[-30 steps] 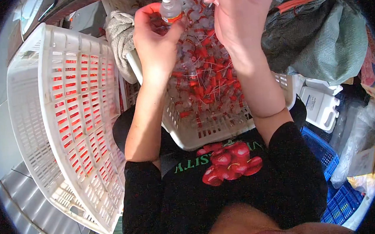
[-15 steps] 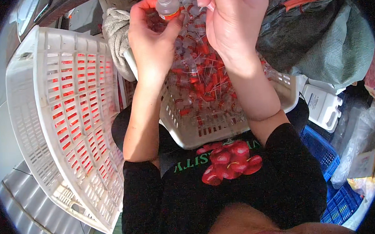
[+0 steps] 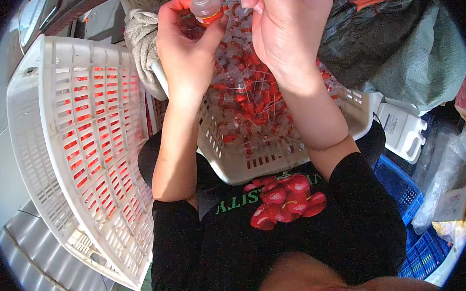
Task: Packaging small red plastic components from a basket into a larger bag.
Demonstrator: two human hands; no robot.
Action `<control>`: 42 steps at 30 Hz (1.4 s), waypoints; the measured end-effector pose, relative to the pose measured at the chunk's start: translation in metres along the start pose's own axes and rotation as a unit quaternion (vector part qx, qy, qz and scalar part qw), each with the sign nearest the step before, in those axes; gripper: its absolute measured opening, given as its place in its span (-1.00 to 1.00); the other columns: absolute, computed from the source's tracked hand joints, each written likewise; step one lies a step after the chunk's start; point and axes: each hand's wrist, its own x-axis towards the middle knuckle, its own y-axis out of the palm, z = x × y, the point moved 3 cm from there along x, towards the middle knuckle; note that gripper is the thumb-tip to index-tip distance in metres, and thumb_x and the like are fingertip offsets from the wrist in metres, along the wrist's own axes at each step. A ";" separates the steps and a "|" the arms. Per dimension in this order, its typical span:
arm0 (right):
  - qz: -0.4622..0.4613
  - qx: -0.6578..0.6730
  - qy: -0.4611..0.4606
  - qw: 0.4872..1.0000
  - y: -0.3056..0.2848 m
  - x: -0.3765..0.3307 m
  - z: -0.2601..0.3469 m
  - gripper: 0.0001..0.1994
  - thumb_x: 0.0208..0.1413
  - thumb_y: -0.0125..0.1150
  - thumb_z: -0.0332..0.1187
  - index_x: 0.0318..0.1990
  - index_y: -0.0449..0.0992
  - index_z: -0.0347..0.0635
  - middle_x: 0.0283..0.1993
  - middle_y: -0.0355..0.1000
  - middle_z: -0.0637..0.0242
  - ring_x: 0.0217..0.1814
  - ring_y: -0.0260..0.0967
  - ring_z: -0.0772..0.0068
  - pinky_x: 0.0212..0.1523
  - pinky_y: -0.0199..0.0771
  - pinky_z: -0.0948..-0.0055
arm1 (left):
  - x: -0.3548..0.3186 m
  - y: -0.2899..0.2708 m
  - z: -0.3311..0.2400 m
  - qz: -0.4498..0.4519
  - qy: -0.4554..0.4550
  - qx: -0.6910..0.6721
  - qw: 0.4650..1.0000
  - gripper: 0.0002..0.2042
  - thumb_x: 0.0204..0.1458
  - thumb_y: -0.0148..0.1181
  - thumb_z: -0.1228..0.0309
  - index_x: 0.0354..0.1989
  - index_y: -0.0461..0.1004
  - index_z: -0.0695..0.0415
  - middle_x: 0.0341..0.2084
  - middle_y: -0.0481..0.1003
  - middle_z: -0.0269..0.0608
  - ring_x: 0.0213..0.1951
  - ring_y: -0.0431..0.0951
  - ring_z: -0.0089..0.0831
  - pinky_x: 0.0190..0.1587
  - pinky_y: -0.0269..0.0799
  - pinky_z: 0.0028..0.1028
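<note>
Small bottle's (image 3: 205,6) blue cap (top edge) cut off.

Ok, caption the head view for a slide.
Left hand grips small clear plastic bottle; right hand at its cap, above white slotted plastic basket.

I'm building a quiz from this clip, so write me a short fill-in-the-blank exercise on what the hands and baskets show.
1. The left hand holds a small clear ____ with an orange band.
2. The white basket on the lap is filled with small clear and ____ parts.
3. The big tilted crate on the person's left is ____ in colour.
4. The right hand is raised ____ the white basket.

Missing words: bottle; orange; white; above
</note>
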 end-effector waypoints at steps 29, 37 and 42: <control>-0.008 0.018 0.013 1.000 -0.005 -0.031 0.034 -0.89 0.07 0.04 -0.52 -0.24 0.34 -0.32 -0.45 0.36 0.36 -0.48 0.29 0.69 -0.51 0.26 0.74 | -0.012 -0.009 0.019 -0.033 0.065 0.126 0.989 -0.66 -0.20 0.24 0.60 -0.22 0.29 0.24 -0.41 0.45 -0.29 -0.38 0.43 -0.56 -0.25 0.36 -0.58; 0.034 0.041 0.071 0.996 -0.032 -0.098 0.103 -0.89 0.06 0.06 -0.43 -0.27 0.41 -0.25 -0.44 0.40 0.31 -0.42 0.38 0.60 -0.49 0.31 0.65 | -0.165 0.042 -0.021 0.174 -0.064 -0.226 0.956 -0.55 -0.08 0.09 0.55 0.04 0.15 0.21 -0.08 0.30 -0.19 -0.07 0.31 -0.43 0.02 0.21 -0.42; 0.104 -0.109 0.021 0.988 -0.025 -0.146 0.105 -0.89 0.08 0.02 -0.43 -0.27 0.42 -0.22 -0.45 0.41 0.40 -0.49 0.28 0.73 -0.50 0.27 0.70 | -0.218 0.042 -0.031 0.108 -0.118 -0.303 0.939 -0.44 0.02 -0.02 0.42 0.20 -0.05 0.20 0.05 0.17 -0.14 0.10 0.20 -0.33 0.13 0.11 -0.31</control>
